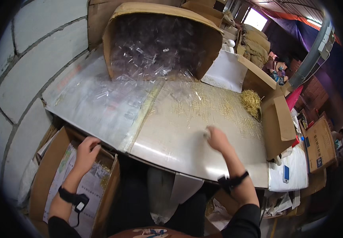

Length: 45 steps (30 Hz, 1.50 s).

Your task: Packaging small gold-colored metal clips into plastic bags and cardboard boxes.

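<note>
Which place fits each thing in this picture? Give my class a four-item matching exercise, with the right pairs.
1. left hand
2. right hand
3. blue-faced device
4. golden heap

A. beside cardboard flap
B. over the middle of the metal tabletop
C. on white covering
D. by the open box at lower left

Pairs: 1-D; 2-B; 3-C; 4-A

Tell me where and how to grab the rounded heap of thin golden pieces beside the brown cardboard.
Cup the golden heap around its bulging left side, probably with the right hand coming from the left: that side faces the metallic tabletop, while the brown cardboard wall stands close on the right.
</note>
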Each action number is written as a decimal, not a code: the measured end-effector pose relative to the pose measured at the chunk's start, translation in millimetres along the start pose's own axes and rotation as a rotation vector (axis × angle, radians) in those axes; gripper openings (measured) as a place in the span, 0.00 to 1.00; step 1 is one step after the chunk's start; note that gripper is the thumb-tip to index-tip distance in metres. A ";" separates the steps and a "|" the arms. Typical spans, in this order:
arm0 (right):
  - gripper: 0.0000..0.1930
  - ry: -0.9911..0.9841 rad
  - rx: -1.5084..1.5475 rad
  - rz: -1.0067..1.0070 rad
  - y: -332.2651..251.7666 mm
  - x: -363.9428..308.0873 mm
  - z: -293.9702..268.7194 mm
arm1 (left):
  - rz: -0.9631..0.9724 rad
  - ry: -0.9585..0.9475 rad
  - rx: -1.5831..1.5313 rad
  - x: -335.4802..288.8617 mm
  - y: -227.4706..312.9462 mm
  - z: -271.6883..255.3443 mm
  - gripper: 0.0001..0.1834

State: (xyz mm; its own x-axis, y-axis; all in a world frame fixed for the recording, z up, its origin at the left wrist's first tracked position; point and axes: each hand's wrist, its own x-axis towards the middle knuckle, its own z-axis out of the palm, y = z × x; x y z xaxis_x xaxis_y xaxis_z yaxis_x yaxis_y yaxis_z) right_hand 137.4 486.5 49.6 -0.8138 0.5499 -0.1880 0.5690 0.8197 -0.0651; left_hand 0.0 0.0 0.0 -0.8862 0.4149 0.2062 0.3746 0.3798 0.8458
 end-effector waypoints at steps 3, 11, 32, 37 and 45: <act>0.35 0.120 0.118 0.159 23.2 42.6 5.1 | 0.091 -0.108 0.131 73.2 51.8 49.1 0.12; 0.32 0.109 -0.051 0.022 -13.9 76.8 12.4 | -0.045 -0.013 0.457 196.6 5.2 156.8 0.21; 0.20 0.591 0.905 -0.009 55.6 -142.0 87.6 | -0.598 -0.386 -0.865 -122.5 69.8 120.0 0.19; 0.30 0.488 0.589 -0.076 -15.0 -110.2 82.1 | -0.820 -0.524 -0.861 -169.2 3.6 150.8 0.16; 0.30 0.441 0.242 0.037 -29.5 -74.3 83.3 | -0.881 -0.934 -1.101 -175.2 24.1 247.2 0.22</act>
State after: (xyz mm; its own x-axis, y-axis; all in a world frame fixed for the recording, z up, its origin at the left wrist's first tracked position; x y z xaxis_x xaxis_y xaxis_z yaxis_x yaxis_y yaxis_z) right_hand 191.0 408.2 -16.0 -0.7354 0.6357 0.2346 0.5669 0.7668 -0.3010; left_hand 231.7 140.9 -137.4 -0.1041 0.8708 -0.4805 -0.8206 0.1977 0.5362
